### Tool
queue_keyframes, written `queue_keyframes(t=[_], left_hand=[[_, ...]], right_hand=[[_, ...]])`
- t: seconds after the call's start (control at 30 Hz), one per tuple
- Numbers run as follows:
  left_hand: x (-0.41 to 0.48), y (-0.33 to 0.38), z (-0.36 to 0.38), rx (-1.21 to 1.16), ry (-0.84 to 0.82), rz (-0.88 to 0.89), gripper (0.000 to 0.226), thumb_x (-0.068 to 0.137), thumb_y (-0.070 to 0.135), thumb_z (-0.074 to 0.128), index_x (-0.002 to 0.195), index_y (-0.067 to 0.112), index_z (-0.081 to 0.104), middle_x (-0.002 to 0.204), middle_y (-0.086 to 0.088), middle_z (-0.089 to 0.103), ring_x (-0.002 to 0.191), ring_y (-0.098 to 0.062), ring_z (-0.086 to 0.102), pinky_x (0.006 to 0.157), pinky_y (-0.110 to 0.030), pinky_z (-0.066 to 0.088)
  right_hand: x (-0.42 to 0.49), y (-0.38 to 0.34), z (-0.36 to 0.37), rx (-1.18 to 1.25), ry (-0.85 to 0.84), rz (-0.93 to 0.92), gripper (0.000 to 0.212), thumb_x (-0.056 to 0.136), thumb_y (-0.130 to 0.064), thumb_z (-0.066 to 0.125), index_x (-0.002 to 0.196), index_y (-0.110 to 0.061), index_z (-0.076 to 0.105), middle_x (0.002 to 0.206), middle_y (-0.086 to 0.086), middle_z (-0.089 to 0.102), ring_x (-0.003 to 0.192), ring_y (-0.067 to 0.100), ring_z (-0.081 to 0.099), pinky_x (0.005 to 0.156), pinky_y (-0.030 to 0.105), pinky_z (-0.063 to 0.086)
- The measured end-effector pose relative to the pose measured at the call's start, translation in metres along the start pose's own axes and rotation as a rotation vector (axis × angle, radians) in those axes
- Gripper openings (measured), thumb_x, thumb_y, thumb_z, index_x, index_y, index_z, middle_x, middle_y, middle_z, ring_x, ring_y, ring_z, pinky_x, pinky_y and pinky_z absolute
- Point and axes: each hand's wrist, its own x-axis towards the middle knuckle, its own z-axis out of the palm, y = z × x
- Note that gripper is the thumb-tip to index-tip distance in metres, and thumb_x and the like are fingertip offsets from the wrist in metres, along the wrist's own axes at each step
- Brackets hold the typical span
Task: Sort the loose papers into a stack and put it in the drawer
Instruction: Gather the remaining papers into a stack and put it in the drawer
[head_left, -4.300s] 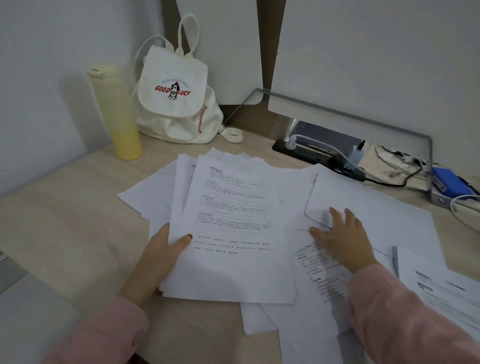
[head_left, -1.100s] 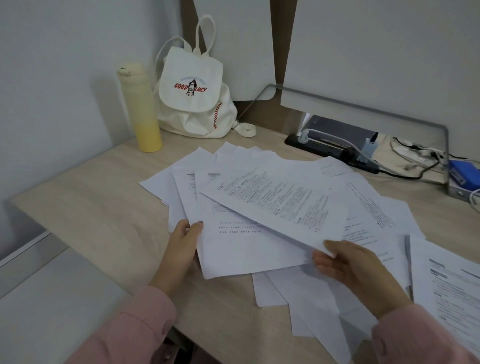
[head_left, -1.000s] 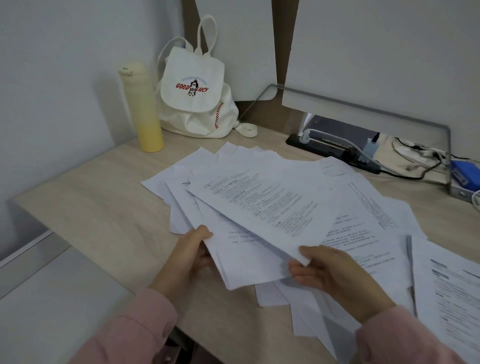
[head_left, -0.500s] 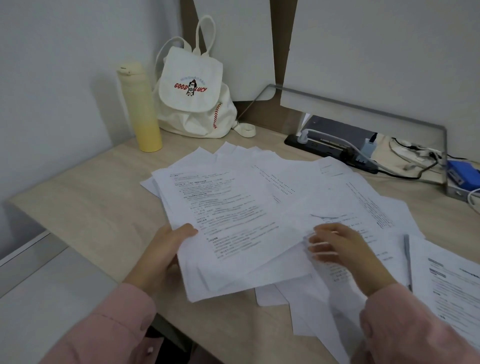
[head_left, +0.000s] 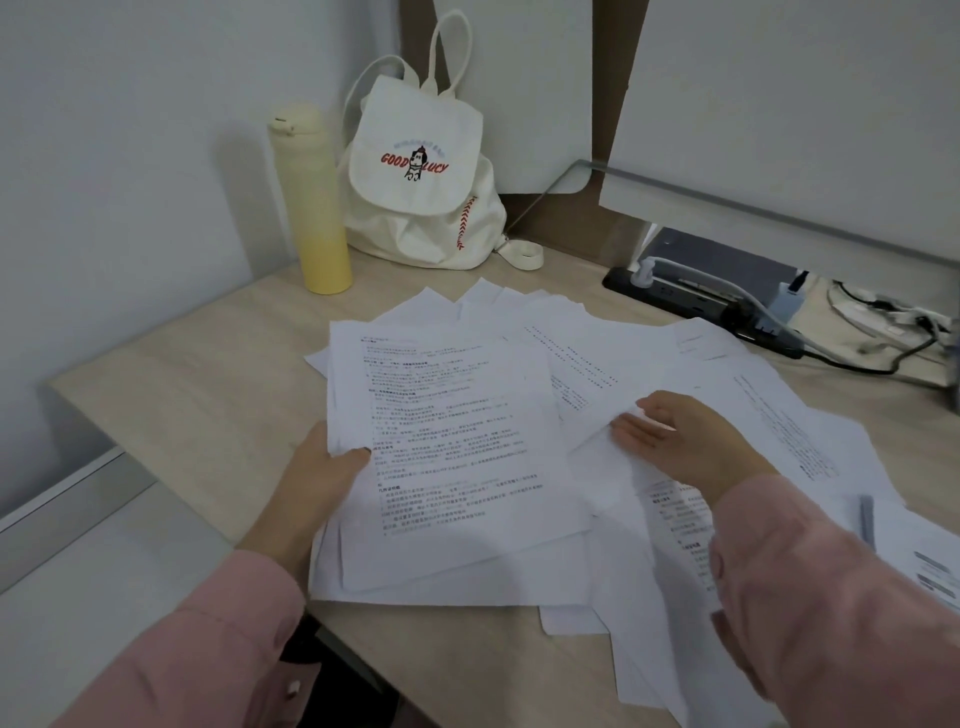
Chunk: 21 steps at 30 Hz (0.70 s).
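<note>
Clamps the stack at its left edge in the left hand, thumb on top, long axis pointing away across the desk. Rests the right hand, fingers nearly straight, on the next loose sheet just rightward (corner possibly lifting).

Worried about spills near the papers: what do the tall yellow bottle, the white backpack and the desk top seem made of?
Tall pale-yellow bottle: matte coated metal or plastic, no glare; unclear which. White backpack: soft canvas-like cloth, creased and slumped. Light desk top: probably wood-look laminate, smooth with faint grain streaks.
</note>
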Motion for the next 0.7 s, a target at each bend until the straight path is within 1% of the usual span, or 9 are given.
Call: queue_keyframes(t=[0.1, 0.17, 0.23, 0.33, 0.4, 0.47, 0.57, 0.6, 0.7], left_hand=[[0.002, -0.004, 0.000, 0.044, 0.008, -0.024, 0.040, 0.092, 0.009, 0.051, 0.132, 0.012, 0.049, 0.125, -0.007, 0.059, 0.112, -0.027, 0.057, 0.095, -0.042, 0.045], [0.004, -0.005, 0.000, 0.061, 0.010, -0.029, 0.042, 0.092, 0.009, 0.051, 0.134, 0.012, 0.047, 0.127, -0.005, 0.057, 0.115, -0.026, 0.055, 0.095, -0.041, 0.044], [0.005, -0.005, 0.000, 0.047, 0.005, -0.037, 0.042, 0.092, 0.008, 0.050, 0.134, 0.013, 0.046, 0.124, -0.002, 0.056, 0.113, -0.023, 0.054, 0.091, -0.037, 0.044], [0.006, -0.006, 0.000, 0.008, 0.016, -0.018, 0.041, 0.091, 0.009, 0.050, 0.132, 0.014, 0.049, 0.124, -0.003, 0.059, 0.112, -0.024, 0.057, 0.089, -0.037, 0.046], [0.003, -0.005, 0.002, -0.058, 0.028, -0.009, 0.039, 0.092, 0.010, 0.051, 0.130, 0.016, 0.050, 0.122, -0.003, 0.062, 0.110, -0.024, 0.059, 0.092, -0.041, 0.048], [0.002, -0.003, 0.007, -0.129, 0.032, 0.005, 0.037, 0.092, 0.010, 0.050, 0.129, 0.015, 0.051, 0.121, -0.002, 0.062, 0.109, -0.023, 0.060, 0.093, -0.042, 0.048], [0.001, 0.004, 0.017, -0.226, 0.054, 0.016, 0.036, 0.092, 0.006, 0.049, 0.128, 0.012, 0.053, 0.118, -0.001, 0.063, 0.105, -0.020, 0.061, 0.086, -0.034, 0.050], [0.001, 0.006, 0.021, -0.258, 0.068, 0.011, 0.036, 0.093, 0.004, 0.048, 0.127, 0.012, 0.054, 0.116, 0.000, 0.064, 0.103, -0.019, 0.061, 0.086, -0.033, 0.050], [-0.004, 0.008, 0.030, -0.335, 0.058, -0.018, 0.036, 0.093, 0.003, 0.047, 0.128, 0.011, 0.055, 0.120, -0.004, 0.063, 0.108, -0.024, 0.060, 0.098, -0.042, 0.046]], right_hand=[[0.006, 0.008, 0.006, -0.095, -0.054, 0.000, 0.003, 0.089, -0.004, 0.053, 0.091, -0.001, 0.052, 0.086, 0.019, 0.058, 0.077, 0.027, 0.060, 0.053, 0.027, 0.059], [0.006, 0.015, 0.010, -0.297, -0.128, -0.023, 0.010, 0.090, -0.010, 0.056, 0.084, -0.001, 0.055, 0.079, 0.015, 0.060, 0.071, 0.023, 0.062, 0.050, 0.022, 0.056], [0.004, 0.019, 0.016, -0.471, -0.142, -0.079, 0.012, 0.089, -0.010, 0.056, 0.080, -0.002, 0.055, 0.072, 0.016, 0.061, 0.059, 0.019, 0.063, 0.048, 0.022, 0.054], [0.005, 0.015, 0.015, -0.556, 0.007, -0.311, 0.013, 0.086, 0.000, 0.055, 0.074, -0.004, 0.052, 0.060, 0.015, 0.053, 0.034, 0.012, 0.056, 0.038, 0.020, 0.048], [0.005, 0.003, 0.010, -0.580, 0.116, -0.478, 0.009, 0.086, -0.002, 0.053, 0.079, -0.005, 0.055, 0.054, 0.011, 0.055, 0.036, 0.012, 0.060, 0.050, 0.026, 0.056], [-0.002, -0.012, 0.004, -0.514, 0.168, -0.599, 0.008, 0.088, -0.005, 0.052, 0.082, -0.005, 0.057, 0.053, 0.005, 0.060, 0.043, 0.014, 0.064, 0.063, 0.032, 0.057], [-0.021, -0.036, -0.005, -0.286, 0.161, -0.706, 0.010, 0.090, -0.003, 0.048, 0.086, -0.006, 0.057, 0.071, 0.004, 0.060, 0.048, 0.012, 0.065, 0.057, 0.024, 0.057], [-0.027, -0.041, -0.007, -0.187, 0.151, -0.710, 0.013, 0.091, -0.002, 0.048, 0.082, -0.008, 0.055, 0.073, 0.005, 0.058, 0.049, 0.012, 0.066, 0.056, 0.022, 0.056], [-0.041, -0.048, -0.016, 0.088, 0.096, -0.636, 0.016, 0.091, -0.001, 0.048, 0.078, -0.007, 0.052, 0.077, 0.009, 0.055, 0.054, 0.013, 0.070, 0.058, 0.020, 0.056]])
